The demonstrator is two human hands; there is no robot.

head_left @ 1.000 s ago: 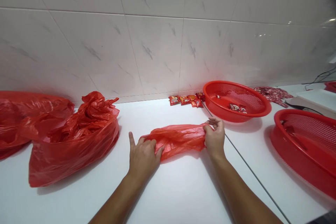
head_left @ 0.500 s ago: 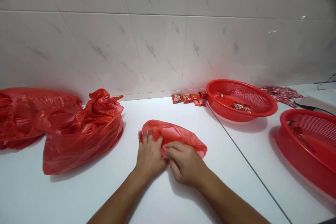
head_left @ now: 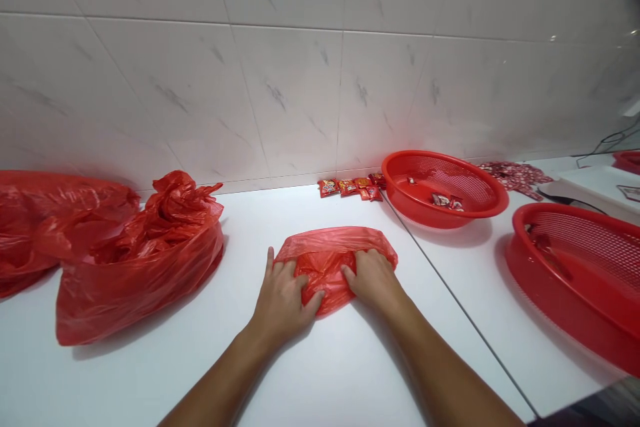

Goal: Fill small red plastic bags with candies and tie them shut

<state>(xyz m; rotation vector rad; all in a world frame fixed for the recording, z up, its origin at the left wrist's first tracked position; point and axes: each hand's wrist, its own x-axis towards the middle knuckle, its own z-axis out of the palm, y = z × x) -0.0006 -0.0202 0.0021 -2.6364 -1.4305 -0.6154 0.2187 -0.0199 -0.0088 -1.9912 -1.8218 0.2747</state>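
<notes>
Pressing red bag (head_left: 336, 248) | left hand (head_left: 284, 299) flat atop | right hand (head_left: 374, 278) grip clutching it

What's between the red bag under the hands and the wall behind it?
In the head view, a row of small red packets lies against the wall, behind the red bag; otherwise bare white counter.

The person is going bare-handed: the left hand (head_left: 283, 297) and the right hand (head_left: 373, 280) are showing uncovered, with knuckles and fingers plain to see. The left forearm (head_left: 215, 380) and the right forearm (head_left: 450, 373) are likewise showing bare, with skin uncovered from the wrist down to the lower edge of the view. Only the hands and forearms are coming into view, so any clothing further up is lying out of sight.
</notes>
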